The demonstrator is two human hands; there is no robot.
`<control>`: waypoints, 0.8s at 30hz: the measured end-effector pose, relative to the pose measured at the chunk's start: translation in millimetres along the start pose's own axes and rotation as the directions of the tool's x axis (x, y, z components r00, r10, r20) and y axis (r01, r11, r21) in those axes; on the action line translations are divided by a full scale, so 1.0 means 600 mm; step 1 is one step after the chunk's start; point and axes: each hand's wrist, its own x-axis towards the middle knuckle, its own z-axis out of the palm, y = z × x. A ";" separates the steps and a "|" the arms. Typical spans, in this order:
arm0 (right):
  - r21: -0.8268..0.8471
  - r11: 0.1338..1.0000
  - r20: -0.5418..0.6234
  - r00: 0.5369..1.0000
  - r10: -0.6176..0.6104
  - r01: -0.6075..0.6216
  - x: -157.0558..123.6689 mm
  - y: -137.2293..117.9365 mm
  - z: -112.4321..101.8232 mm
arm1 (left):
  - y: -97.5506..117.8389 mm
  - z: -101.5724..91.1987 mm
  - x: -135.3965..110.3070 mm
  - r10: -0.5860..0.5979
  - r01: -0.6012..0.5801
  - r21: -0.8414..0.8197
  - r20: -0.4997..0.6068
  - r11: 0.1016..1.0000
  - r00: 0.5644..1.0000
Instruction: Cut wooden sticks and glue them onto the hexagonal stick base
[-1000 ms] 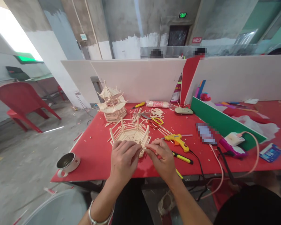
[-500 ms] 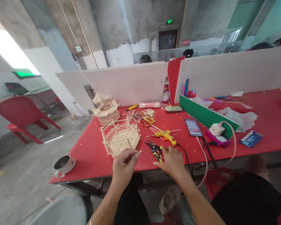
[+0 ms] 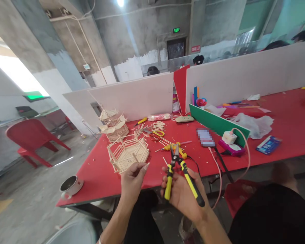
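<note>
My left hand (image 3: 132,178) is closed in a pinch on a small pale wooden stick (image 3: 147,164), of which just the tip shows. In my right hand (image 3: 184,193) lies a pair of yellow-and-black pliers (image 3: 176,169), jaws pointing away from me and handles spread, with my fingers curled round them. Just beyond my left hand stands an eight-sided-looking stick frame (image 3: 128,154) with posts and railings. Behind it is a tiered stick pagoda (image 3: 113,125). A yellow glue gun (image 3: 183,154) lies partly hidden behind the pliers.
Scissors (image 3: 157,133) and loose sticks lie mid-table. A phone (image 3: 205,137) and a charger on a purple block (image 3: 231,148) are to the right, with cables over the edge. A mug (image 3: 71,186) stands at the left corner. A green board (image 3: 218,122) stands upright.
My right hand has picked up the pliers from the table and turned palm up, their handles now spread. My left hand keeps its pinch. The view has tilted slightly.
</note>
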 end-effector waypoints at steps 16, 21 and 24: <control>-0.991 0.135 -0.024 0.990 -0.136 -0.006 0.020 0.007 0.004 | 0.018 -0.004 0.025 0.126 -0.120 -0.076 0.089 0.990 0.988; -0.999 0.041 -0.013 0.989 -0.145 -0.007 0.027 -0.003 0.017 | 0.023 -0.010 0.025 0.184 -0.185 -0.009 0.123 0.983 0.975; -1.000 0.021 -0.008 0.990 -0.140 -0.005 0.030 -0.008 0.021 | 0.031 -0.014 0.026 0.209 -0.215 0.031 0.130 0.976 0.969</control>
